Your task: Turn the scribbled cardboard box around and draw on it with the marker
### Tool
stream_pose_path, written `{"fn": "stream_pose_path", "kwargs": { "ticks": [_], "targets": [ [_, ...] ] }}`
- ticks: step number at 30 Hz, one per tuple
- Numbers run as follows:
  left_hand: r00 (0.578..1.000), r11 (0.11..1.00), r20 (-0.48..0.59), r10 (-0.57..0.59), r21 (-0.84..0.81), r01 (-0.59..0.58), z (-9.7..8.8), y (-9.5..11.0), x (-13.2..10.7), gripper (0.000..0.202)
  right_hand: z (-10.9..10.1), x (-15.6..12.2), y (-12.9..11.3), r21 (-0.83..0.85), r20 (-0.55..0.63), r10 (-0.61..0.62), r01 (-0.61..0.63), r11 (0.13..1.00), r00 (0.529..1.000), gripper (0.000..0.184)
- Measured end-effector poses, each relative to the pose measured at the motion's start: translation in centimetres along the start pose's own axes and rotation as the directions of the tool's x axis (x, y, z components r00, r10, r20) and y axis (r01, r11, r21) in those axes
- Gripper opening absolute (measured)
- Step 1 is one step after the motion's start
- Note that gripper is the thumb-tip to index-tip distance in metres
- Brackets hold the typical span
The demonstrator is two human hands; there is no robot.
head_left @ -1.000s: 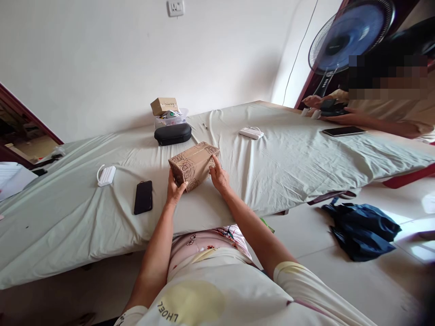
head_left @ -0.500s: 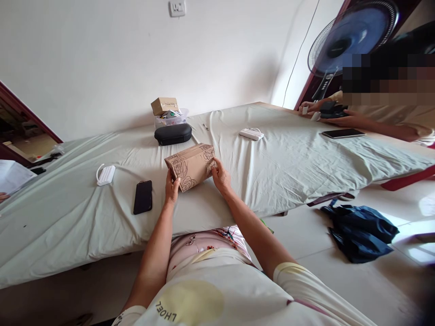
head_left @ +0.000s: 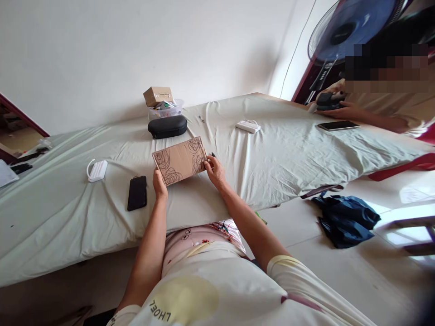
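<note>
One patterned box (head_left: 179,161) has turned between two hands (head_left: 160,184).

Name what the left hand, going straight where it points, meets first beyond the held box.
Probably the black case, beyond the cardboard box; height is unclear, so the left hand might pass over it.

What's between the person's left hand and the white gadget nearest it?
In the head view, a black phone lies on the cloth between left hand and gadget.

- Looks like a room in a home
- standing fan (head_left: 343,32)
- pale cloth (head_left: 84,222) draped over counter (head_left: 291,104)
- plain white wall (head_left: 102,59), cord (head_left: 297,44) hanging
- tiled floor (head_left: 288,226)
</note>
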State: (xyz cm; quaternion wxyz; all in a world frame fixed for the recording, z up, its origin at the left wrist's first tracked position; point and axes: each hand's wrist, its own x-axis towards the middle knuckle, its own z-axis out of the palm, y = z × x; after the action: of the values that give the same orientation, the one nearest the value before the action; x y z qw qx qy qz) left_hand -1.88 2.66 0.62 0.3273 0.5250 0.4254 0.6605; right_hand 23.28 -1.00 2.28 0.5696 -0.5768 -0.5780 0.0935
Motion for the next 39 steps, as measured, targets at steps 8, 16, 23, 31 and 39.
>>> {"fn": "stream_pose_path", "kwargs": {
  "ticks": [8,16,23,31,39],
  "targets": [
    [0.989,0.989,0.087,0.117,0.082,-0.124,0.4,1.1,-0.8,0.082,-0.4,-0.1,-0.2,0.114,-0.016,-0.003,0.005,0.993,1.0,0.043],
    [0.994,0.966,-0.022,0.105,0.238,-0.097,0.7,1.2,-1.0,0.069,0.2,0.3,0.3,0.146,0.018,0.021,-0.024,0.989,1.0,0.039],
    [0.861,0.668,0.144,0.487,0.574,-0.474,2.7,3.5,-2.4,0.046,-0.4,0.3,0.1,0.082,-0.147,-0.039,0.051,0.995,0.988,0.033],
    [0.833,0.371,0.432,0.347,0.752,-0.544,4.7,3.7,-3.7,0.052,-0.9,-0.3,-2.4,0.087,-0.141,-0.219,0.232,0.969,0.966,0.023],
    [0.862,0.427,0.383,0.331,0.755,-0.499,5.7,2.1,-3.2,0.053,1.2,-8.5,-11.6,0.282,0.454,-0.727,0.691,0.666,0.516,0.021]
  ]
}}
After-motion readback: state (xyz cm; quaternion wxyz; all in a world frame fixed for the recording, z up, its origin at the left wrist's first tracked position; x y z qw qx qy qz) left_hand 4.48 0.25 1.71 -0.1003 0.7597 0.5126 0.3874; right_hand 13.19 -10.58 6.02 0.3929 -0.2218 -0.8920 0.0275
